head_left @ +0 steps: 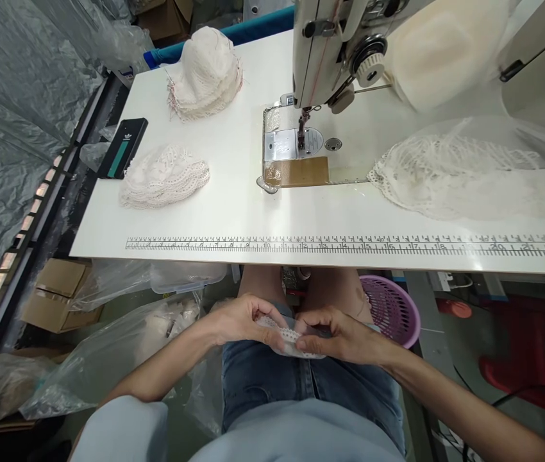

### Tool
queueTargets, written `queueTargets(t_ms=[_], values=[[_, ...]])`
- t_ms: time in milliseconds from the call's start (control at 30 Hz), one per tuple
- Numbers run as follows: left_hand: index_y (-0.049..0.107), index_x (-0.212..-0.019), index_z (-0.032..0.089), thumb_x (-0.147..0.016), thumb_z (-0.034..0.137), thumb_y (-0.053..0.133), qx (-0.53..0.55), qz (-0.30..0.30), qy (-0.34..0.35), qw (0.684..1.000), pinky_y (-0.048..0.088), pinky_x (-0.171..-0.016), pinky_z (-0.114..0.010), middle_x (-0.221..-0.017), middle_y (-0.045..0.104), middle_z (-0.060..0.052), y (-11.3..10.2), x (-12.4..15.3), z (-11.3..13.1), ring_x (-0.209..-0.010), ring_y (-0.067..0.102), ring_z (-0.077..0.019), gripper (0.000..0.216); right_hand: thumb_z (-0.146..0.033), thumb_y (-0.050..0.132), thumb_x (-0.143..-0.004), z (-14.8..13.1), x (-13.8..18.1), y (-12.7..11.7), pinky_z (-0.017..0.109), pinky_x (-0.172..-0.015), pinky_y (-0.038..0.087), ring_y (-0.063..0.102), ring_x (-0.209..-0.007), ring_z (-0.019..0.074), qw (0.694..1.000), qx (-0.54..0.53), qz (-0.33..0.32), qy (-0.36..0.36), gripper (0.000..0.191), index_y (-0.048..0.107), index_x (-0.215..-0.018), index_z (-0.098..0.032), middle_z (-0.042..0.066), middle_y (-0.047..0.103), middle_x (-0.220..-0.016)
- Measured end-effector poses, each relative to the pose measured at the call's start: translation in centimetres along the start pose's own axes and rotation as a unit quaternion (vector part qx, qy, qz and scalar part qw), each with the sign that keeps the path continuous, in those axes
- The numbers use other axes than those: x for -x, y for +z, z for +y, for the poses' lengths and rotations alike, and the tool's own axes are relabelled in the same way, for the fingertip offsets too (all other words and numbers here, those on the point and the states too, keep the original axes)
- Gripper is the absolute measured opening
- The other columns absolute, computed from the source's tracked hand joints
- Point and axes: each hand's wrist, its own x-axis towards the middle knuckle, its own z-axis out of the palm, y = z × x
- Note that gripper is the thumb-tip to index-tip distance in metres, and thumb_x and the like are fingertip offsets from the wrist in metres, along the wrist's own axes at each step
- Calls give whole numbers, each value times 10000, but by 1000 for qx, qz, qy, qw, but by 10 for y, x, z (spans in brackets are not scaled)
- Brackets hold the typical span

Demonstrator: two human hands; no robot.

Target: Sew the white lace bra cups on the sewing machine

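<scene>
Both hands meet low over the lap: left hand and right hand each pinch an edge of a small lace piece, keeping it spread between the fingers. Beyond, on the table, a near lace pile and a far lace pile sit left of the sewing machine — clear of its needle.

Showed lace as white openwork cloth, rough in texture, over matt blue denim. Showed table as smooth, glossy white; needle plate as bright polished metal; basket as purple perforated plastic; bags as clear crinkled film; boxes as matt brown cardboard.
</scene>
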Motion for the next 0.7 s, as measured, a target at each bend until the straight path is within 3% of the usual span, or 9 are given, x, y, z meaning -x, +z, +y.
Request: queueTargets(t_ms=[167, 267, 400, 700], values=[[709, -682, 147, -576, 321, 791, -55, 22, 21, 998, 390, -565, -196, -621, 628, 7, 7, -2, 4, -602, 535, -101, 220, -493, 604, -774, -3, 1, -4, 217, -530, 311, 410, -587, 93, 1000, 11, -20, 3, 359, 621, -774, -134, -20, 499, -638], [701, -701, 136, -580, 337, 792, -17, 10, 14, 1000, 422, -589, -213, -667, 653, -18, 6, -2, 2, -632, 567, -120, 251, -468, 642, -753, 0, 6, -10, 215, -532, 302, 402, -597, 94, 998, 24, -52, 0, 331, 639, -806, -141, -22, 507, -660], [650, -669, 112, -561, 343, 810, 61, 0, 21, 998, 467, -681, -261, -807, 694, -80, 4, -2, -1, -761, 625, -174, 301, -422, 654, -761, 3, 12, -17, 218, -557, 301, 397, -620, 94, 999, 17, -48, -21, 284, 659, -804, -141, -18, 507, -705], [584, -604, 111, -526, 305, 834, 141, -11, 7, 990, 492, -639, -253, -680, 689, -60, 4, -6, -4, -695, 645, -164, 326, -406, 673, -748, 11, 26, -28, 221, -594, 359, 462, -656, 111, 999, -13, -50, -6, 274, 671, -804, -138, 5, 552, -735]])
